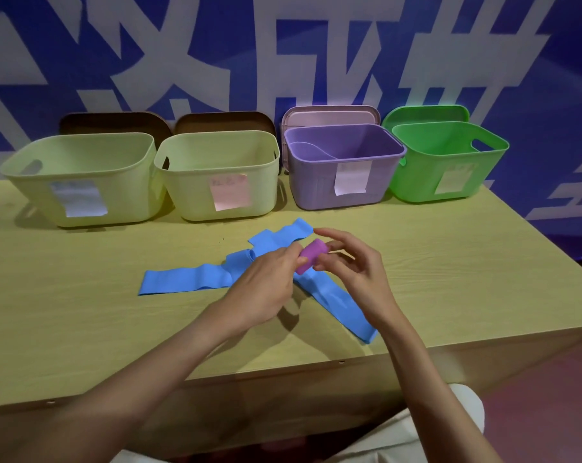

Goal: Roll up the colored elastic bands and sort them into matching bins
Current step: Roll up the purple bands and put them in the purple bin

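A purple elastic band [311, 254], rolled into a short cylinder, is held just above the table between both hands. My left hand [266, 282] pinches its near-left end. My right hand [351, 265] pinches the other side with thumb and curled fingers, its index finger stretched over the roll. Blue elastic bands [186, 280] lie flat and crossed on the table under my hands, one reaching toward the front edge [346, 314]. The purple bin [319, 192] stands at the back, with a light band lying inside it.
Four bins stand in a row along the back of the wooden table [82, 312]: two pale yellow ones [35, 192] [189, 192] at left, then the purple bin, then a green one [416, 182]. Each carries a paper label. Lids lean behind them against a blue wall banner.
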Demonstrator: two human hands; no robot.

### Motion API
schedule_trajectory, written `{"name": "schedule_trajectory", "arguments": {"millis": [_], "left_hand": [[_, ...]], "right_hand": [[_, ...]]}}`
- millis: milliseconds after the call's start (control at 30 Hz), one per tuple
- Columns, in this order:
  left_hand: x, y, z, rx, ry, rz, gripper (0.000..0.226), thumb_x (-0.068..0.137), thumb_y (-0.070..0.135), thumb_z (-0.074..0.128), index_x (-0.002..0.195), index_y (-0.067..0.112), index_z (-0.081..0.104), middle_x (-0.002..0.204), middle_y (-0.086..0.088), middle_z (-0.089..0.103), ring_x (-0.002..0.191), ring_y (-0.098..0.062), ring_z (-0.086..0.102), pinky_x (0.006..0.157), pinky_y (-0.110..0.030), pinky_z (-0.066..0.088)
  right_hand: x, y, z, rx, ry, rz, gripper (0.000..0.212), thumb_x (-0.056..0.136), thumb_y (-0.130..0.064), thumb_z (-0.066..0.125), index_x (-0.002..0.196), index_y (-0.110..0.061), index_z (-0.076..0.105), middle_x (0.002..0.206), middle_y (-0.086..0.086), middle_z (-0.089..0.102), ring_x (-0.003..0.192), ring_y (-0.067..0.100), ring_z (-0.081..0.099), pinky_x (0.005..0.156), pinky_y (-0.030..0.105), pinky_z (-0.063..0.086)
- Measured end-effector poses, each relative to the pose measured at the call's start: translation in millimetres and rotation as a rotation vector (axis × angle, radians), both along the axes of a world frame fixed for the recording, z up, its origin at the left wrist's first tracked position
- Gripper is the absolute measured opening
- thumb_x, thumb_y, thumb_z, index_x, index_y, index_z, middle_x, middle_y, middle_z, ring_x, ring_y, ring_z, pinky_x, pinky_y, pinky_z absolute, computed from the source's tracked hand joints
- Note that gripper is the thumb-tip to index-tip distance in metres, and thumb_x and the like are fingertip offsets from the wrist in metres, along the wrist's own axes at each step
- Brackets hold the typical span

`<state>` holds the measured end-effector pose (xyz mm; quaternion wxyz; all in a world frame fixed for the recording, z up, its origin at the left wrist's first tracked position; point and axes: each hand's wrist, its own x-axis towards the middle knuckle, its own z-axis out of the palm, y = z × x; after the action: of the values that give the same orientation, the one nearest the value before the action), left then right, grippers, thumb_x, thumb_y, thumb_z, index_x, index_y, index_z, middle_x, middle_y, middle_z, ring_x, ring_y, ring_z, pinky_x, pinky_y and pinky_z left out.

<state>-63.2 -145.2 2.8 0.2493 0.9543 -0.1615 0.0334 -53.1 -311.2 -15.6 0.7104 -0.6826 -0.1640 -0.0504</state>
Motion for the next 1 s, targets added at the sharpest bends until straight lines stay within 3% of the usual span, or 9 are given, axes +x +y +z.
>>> {"name": "schedule_trajectory", "arguments": {"millis": [67, 133, 233, 300, 433, 567, 833, 933, 1000], "left_hand": [[-1, 4, 3, 0.081, -0.014, -0.05, 0.014, 0.099, 0.01, 0.036, 0.088, 0.018, 0.036, 0.086, 0.007, 0.043, 0.077, -0.012, 0.044, 0.058, -0.026, 0.024], [-2, 6, 4, 0.086, -0.025, -0.068, 0.014, 0.102, 0.021, 0.037, 0.09, 0.015, 0.042, 0.086, 0.003, 0.051, 0.082, -0.02, 0.052, 0.06, -0.028, 0.025], [-1, 10, 5, -0.055, -0.011, 0.077, 0.022, 0.093, 0.04, 0.054, 0.099, 0.019, 0.052, 0.088, 0.004, 0.059, 0.079, -0.015, 0.053, 0.064, -0.027, 0.031], [3, 15, 5, -0.185, 0.006, 0.161, 0.042, 0.08, 0.046, 0.07, 0.108, 0.021, 0.051, 0.092, 0.008, 0.058, 0.078, -0.009, 0.052, 0.068, -0.026, 0.038], [15, 20, 13, -0.426, 0.282, 0.091, 0.067, 0.069, 0.025, 0.083, 0.126, 0.011, 0.051, 0.107, 0.004, 0.062, 0.092, -0.009, 0.062, 0.084, -0.031, 0.052], [21, 19, 21, -0.575, 0.451, 0.017, 0.06, 0.069, 0.001, 0.081, 0.123, 0.002, 0.054, 0.097, -0.008, 0.069, 0.079, -0.01, 0.066, 0.081, -0.023, 0.055], [27, 10, 27, -0.523, 0.276, 0.009, 0.036, 0.068, 0.001, 0.081, 0.101, 0.004, 0.068, 0.084, -0.008, 0.067, 0.07, -0.005, 0.06, 0.073, -0.02, 0.052], [33, 9, 32, -0.495, 0.254, 0.008, 0.027, 0.068, 0.004, 0.082, 0.089, 0.018, 0.071, 0.075, 0.0, 0.067, 0.065, -0.001, 0.058, 0.069, -0.017, 0.05], [40, 6, 37, -0.486, 0.226, 0.003, 0.027, 0.068, 0.005, 0.082, 0.085, 0.023, 0.071, 0.076, 0.001, 0.07, 0.067, -0.005, 0.059, 0.07, -0.02, 0.051]], "right_hand": [[2, -3, -3, -0.041, -0.021, 0.034, 0.025, 0.089, 0.003, 0.062, 0.113, -0.002, 0.064, 0.092, 0.018, 0.065, 0.076, 0.02, 0.067, 0.079, 0.026, 0.053], [3, -3, -6, -0.06, -0.039, 0.064, 0.021, 0.089, 0.003, 0.062, 0.11, -0.001, 0.063, 0.093, 0.008, 0.066, 0.08, 0.021, 0.067, 0.079, 0.025, 0.052], [3, -5, -9, -0.089, -0.071, 0.088, 0.021, 0.089, 0.004, 0.061, 0.107, -0.006, 0.064, 0.097, -0.005, 0.068, 0.088, 0.018, 0.066, 0.084, 0.027, 0.051], [3, -8, -10, -0.099, -0.076, 0.096, 0.02, 0.088, 0.002, 0.062, 0.106, -0.006, 0.064, 0.098, -0.004, 0.068, 0.089, 0.018, 0.065, 0.085, 0.029, 0.051], [3, -8, -10, -0.119, -0.095, 0.133, 0.017, 0.087, 0.0, 0.063, 0.104, -0.001, 0.064, 0.101, 0.001, 0.068, 0.093, 0.02, 0.065, 0.09, 0.034, 0.051], [7, -9, -8, -0.141, -0.12, 0.162, 0.016, 0.087, 0.003, 0.062, 0.103, 0.0, 0.064, 0.103, 0.009, 0.067, 0.095, 0.02, 0.065, 0.09, 0.032, 0.051], [17, -10, -2, -0.144, -0.078, 0.164, 0.02, 0.09, 0.006, 0.059, 0.109, 0.003, 0.059, 0.102, 0.013, 0.065, 0.09, 0.022, 0.066, 0.084, 0.031, 0.054], [24, -11, 1, -0.148, -0.066, 0.139, 0.032, 0.089, 0.004, 0.061, 0.118, -0.008, 0.052, 0.093, 0.01, 0.063, 0.085, 0.029, 0.067, 0.084, 0.031, 0.054], [30, -13, 4, -0.137, -0.04, 0.115, 0.038, 0.089, 0.006, 0.06, 0.119, -0.014, 0.047, 0.089, 0.011, 0.061, 0.081, 0.024, 0.067, 0.082, 0.03, 0.053]]}}
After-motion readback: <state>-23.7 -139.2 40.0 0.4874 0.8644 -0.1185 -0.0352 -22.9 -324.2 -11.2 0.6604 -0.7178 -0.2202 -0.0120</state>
